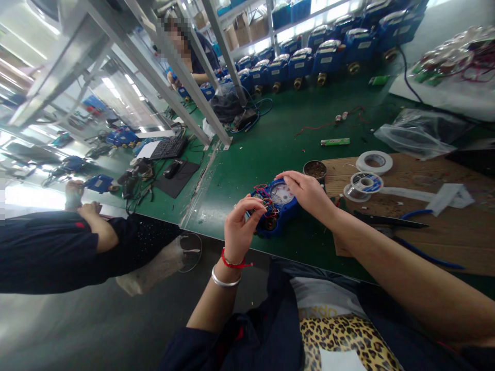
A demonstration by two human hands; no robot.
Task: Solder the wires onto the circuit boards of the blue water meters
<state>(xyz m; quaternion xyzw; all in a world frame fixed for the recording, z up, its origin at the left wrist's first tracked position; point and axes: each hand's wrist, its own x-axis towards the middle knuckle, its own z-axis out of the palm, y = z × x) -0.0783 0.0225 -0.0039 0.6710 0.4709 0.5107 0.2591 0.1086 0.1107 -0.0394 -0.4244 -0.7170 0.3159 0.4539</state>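
A blue water meter (286,210) lies face up near the front edge of the green bench, its round dial showing and thin coloured wires (266,198) spilling from its left part. My left hand (242,221) is closed in a pinch over these wires; the exact wire between the fingertips is too small to make out. Over the right side of the meter lies my right hand (309,196), its fingers bent over the far rim by the dial, gripping the housing. Part of the dial and housing is hidden under the fingers.
On the right, a cardboard sheet (348,206) bears a solder spool (363,186), a white tape roll (374,162) and blue-handled pliers (425,257). A small round tin (315,169) stands behind my right hand. Several blue meters (301,62) line the back. Two co-workers are at left.
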